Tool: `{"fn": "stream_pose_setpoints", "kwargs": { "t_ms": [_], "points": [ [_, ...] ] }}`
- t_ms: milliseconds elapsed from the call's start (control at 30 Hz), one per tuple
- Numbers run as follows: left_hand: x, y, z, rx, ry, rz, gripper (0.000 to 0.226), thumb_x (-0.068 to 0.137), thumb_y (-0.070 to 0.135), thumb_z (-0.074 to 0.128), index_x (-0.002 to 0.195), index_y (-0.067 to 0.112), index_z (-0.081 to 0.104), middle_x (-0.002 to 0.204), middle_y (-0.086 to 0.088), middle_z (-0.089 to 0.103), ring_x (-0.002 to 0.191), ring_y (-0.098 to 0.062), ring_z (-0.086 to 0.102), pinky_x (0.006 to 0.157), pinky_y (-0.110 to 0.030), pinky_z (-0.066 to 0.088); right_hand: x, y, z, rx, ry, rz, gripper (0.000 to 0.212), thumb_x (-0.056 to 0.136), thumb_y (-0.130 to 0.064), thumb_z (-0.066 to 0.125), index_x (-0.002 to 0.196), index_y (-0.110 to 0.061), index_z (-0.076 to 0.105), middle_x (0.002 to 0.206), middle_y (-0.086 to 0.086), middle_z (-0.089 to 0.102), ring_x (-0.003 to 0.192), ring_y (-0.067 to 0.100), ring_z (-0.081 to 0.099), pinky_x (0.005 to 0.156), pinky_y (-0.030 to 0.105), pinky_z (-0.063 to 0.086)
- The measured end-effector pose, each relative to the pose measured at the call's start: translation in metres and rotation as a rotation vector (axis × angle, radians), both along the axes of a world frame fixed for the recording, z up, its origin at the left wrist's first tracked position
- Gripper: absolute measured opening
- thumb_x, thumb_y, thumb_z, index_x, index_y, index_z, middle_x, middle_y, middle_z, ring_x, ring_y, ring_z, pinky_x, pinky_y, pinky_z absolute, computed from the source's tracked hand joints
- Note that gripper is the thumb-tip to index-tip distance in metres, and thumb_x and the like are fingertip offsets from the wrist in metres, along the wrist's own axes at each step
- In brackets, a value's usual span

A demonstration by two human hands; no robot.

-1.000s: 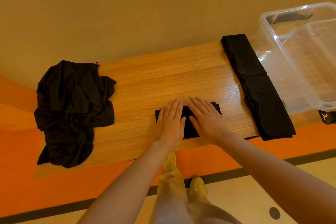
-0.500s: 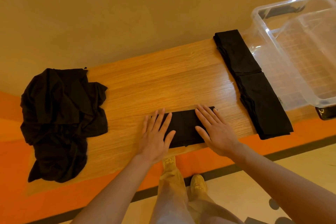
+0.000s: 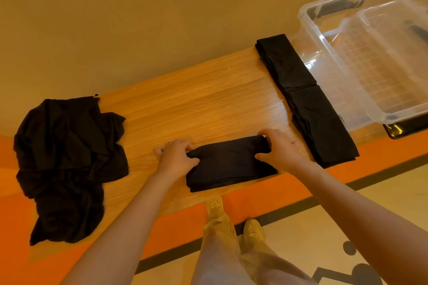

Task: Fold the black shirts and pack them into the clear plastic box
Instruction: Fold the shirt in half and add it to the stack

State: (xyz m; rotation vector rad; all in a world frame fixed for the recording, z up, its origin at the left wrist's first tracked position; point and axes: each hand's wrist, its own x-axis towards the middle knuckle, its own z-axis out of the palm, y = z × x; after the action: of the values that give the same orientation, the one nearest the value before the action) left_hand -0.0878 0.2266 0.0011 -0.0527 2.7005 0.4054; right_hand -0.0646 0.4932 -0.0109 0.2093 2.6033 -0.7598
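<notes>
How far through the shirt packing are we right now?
Done: two folded shirts lie in a row on the table beside the box, not in it. In hand: the left hand and right hand grip the ends of a third folded shirt at the table's near edge. Left: the unfolded pile on the left, and all the packing; nothing black shows in the box.

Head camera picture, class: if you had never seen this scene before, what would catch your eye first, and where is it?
First, the left hand and right hand gripping the ends of a folded black shirt at the near edge of the wooden table. Next, the crumpled heap of black shirts on the table's left end. On the right, two folded shirts lie beside the clear plastic box.
</notes>
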Motion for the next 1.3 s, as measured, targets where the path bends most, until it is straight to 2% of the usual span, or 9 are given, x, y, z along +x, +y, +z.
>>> {"fn": "stream_pose_setpoints", "kwargs": {
  "t_ms": [100,200,300,367,433,567,900,1100,1300],
  "points": [
    [0.006,0.003,-0.001,0.004,0.01,0.046,0.014,0.084,0.035,0.065,0.096,0.032,0.059,0.106,0.009,0.053,0.107,-0.014,0.047,0.087,-0.036,0.023,0.0,0.0,0.0,-0.024,-0.035,-0.029,0.04,0.082,-0.031,0.073,0.115,-0.025,0.053,0.111,-0.005,0.045,0.112,0.02,0.045,0.102,0.044,0.035],
    [0.017,0.003,-0.002,0.059,0.097,0.082,0.011,0.089,0.034,0.062,0.098,0.03,0.056,0.098,0.011,0.057,0.099,-0.012,0.049,0.081,-0.031,0.019,0.007,-0.004,0.0,-0.086,0.023,-0.074,0.025,0.083,-0.023,0.072,0.097,-0.024,0.051,0.105,-0.005,0.046,0.101,0.017,0.044,0.097,0.041,0.038],
    [0.03,0.005,-0.005,0.218,0.191,0.202,0.011,0.093,0.031,0.059,0.1,0.027,0.052,0.085,0.013,0.054,0.095,-0.014,0.04,0.081,-0.029,0.028,0.021,-0.006,0.0,-0.287,0.057,-0.167,0.019,0.086,-0.012,0.066,0.09,-0.019,0.049,0.093,0.0,0.056,0.086,0.02,0.053,0.076,0.036,0.047],
    [0.034,0.01,-0.006,0.358,0.251,0.255,0.011,0.092,0.025,0.06,0.099,0.023,0.052,0.084,0.011,0.054,0.092,-0.016,0.049,0.07,-0.025,0.041,0.03,-0.003,0.002,-0.376,0.079,-0.196,0.017,0.089,-0.011,0.063,0.09,-0.018,0.047,0.09,0.003,0.058,0.08,0.019,0.056,0.064,0.033,0.046],
    [0.033,0.02,-0.004,0.476,0.274,0.289,0.013,0.093,0.017,0.061,0.1,0.02,0.051,0.086,0.012,0.054,0.082,-0.008,0.054,0.059,-0.013,0.039,0.038,0.001,0.005,-0.418,0.136,-0.237,0.017,0.09,-0.01,0.062,0.091,-0.016,0.046,0.087,0.001,0.056,0.073,0.013,0.053,0.056,0.025,0.042],
    [0.022,0.043,0.002,0.689,0.262,0.34,0.021,0.092,0.015,0.063,0.109,0.021,0.052,0.097,0.015,0.055,0.089,0.004,0.053,0.068,-0.011,0.043,0.055,0.008,0.012,-0.541,0.249,-0.433,0.015,0.09,-0.005,0.061,0.094,-0.014,0.05,0.09,-0.001,0.057,0.082,0.014,0.058,0.066,0.033,0.053],
    [-0.063,0.14,0.029,0.845,0.152,-0.042,0.029,0.086,0.016,0.071,0.109,0.027,0.057,0.1,0.017,0.06,0.089,0.01,0.056,0.069,-0.006,0.046,0.082,0.037,0.031,-0.569,0.462,-0.954,0.021,0.086,-0.007,0.068,0.098,-0.018,0.055,0.095,0.003,0.06,0.088,0.016,0.063,0.073,0.035,0.057],
    [-0.118,0.225,0.036,0.774,0.053,-0.346,0.035,0.085,0.015,0.072,0.117,0.017,0.058,0.105,0.009,0.059,0.094,-0.001,0.056,0.071,-0.008,0.046,0.072,0.066,0.033,-0.864,0.45,-1.458,0.033,0.088,-0.01,0.067,0.117,-0.01,0.053,0.111,0.006,0.065,0.085,0.01,0.069,0.061,0.03,0.057],
    [-0.146,0.288,0.014,0.663,0.028,-0.449,0.039,0.084,0.015,0.073,0.121,0.011,0.058,0.114,-0.002,0.063,0.1,-0.01,0.057,0.08,-0.015,0.043,0.054,0.084,0.02,-0.819,0.453,-1.641,0.039,0.089,-0.013,0.067,0.124,-0.01,0.051,0.115,0.008,0.063,0.093,0.014,0.066,0.061,0.029,0.054]
  ]
}}
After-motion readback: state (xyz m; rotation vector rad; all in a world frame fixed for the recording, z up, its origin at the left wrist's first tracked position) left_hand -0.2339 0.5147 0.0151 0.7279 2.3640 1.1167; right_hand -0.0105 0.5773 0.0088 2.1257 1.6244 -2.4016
